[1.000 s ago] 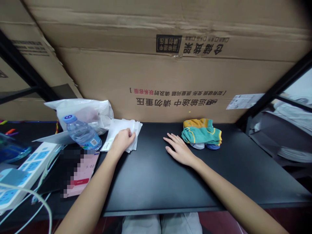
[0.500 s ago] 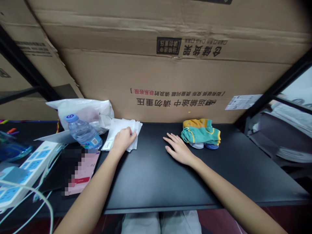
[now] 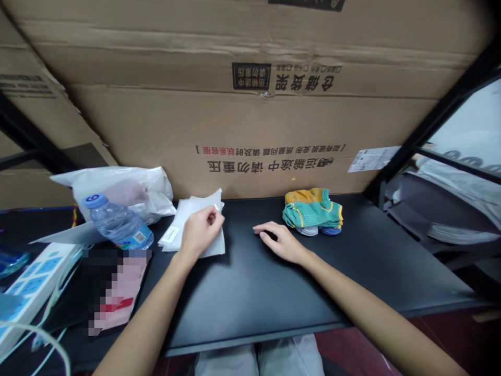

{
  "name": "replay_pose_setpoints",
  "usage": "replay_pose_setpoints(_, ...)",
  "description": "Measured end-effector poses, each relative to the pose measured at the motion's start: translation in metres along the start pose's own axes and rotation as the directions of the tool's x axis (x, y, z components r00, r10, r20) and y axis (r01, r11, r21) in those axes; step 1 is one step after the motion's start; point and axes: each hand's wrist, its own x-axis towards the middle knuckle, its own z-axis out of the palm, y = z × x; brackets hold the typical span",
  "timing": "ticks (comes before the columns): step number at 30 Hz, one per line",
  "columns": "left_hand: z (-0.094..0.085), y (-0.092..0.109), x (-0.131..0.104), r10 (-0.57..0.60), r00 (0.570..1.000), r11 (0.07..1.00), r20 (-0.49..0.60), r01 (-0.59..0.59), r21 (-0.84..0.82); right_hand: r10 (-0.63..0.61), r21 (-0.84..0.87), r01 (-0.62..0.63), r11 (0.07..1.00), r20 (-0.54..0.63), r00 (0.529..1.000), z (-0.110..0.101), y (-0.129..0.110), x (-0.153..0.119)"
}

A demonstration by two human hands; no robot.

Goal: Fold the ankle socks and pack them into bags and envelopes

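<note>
White sheet (image 3: 216,244) now raised, pinched in left grip (image 3: 200,230)

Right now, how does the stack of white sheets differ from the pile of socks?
The stack of white sheets is thin and flat; the pile of socks is thicker and rounded. The sheets are white, with a label; the socks are mostly green and orange. The left hand pinches a sheet; the socks lie untouched. Both piles are on the black table.
</note>
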Motion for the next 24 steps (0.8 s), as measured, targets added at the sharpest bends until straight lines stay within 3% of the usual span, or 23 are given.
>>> replay_pose_setpoints(3, 0.016, 0.023, -0.014, 0.167, 0.975, 0.982, 0.148, -0.15, -0.118, -0.006, 0.122, 0.013, 0.992, -0.064, 0.998, 0.001, -0.006, 0.001)
replay_pose_setpoints(5, 0.028, 0.033, -0.024, 0.25, 0.926, 0.963, 0.285, -0.206, -0.177, -0.015, 0.167, 0.028, 0.986, -0.077, 0.997, 0.003, -0.008, 0.002)
replay_pose_setpoints(8, 0.039, 0.041, -0.032, 0.323, 0.838, 0.934, 0.44, -0.208, -0.29, -0.028, 0.195, 0.04, 0.98, -0.062, 0.998, 0.005, -0.008, 0.002)
replay_pose_setpoints(11, 0.038, 0.042, -0.034, 0.396, 0.762, 0.877, 0.512, -0.148, -0.458, -0.059, 0.189, 0.072, 0.979, -0.069, 0.996, 0.006, -0.006, 0.003)
replay_pose_setpoints(13, 0.034, 0.042, -0.032, 0.409, 0.784, 0.84, 0.467, -0.124, -0.528, -0.082, 0.208, 0.097, 0.973, -0.08, 0.993, 0.005, -0.005, 0.004)
replay_pose_setpoints(17, 0.026, 0.038, -0.025, 0.334, 0.927, 0.864, 0.17, -0.229, -0.448, -0.113, 0.265, 0.12, 0.957, -0.044, 0.993, 0.004, -0.007, 0.003)
replay_pose_setpoints(19, 0.024, 0.035, -0.021, 0.312, 0.944, 0.886, 0.105, -0.249, -0.391, -0.099, 0.307, 0.099, 0.946, -0.016, 0.995, 0.004, -0.01, 0.001)
replay_pose_setpoints(21, 0.024, 0.032, -0.019, 0.307, 0.931, 0.904, 0.2, -0.219, -0.368, -0.059, 0.363, 0.058, 0.93, -0.01, 0.998, 0.005, -0.014, -0.002)
replay_pose_setpoints(24, 0.025, 0.03, -0.02, 0.283, 0.869, 0.944, 0.406, -0.177, -0.279, 0.012, 0.431, -0.009, 0.902, -0.004, 1.0, 0.006, -0.018, -0.005)
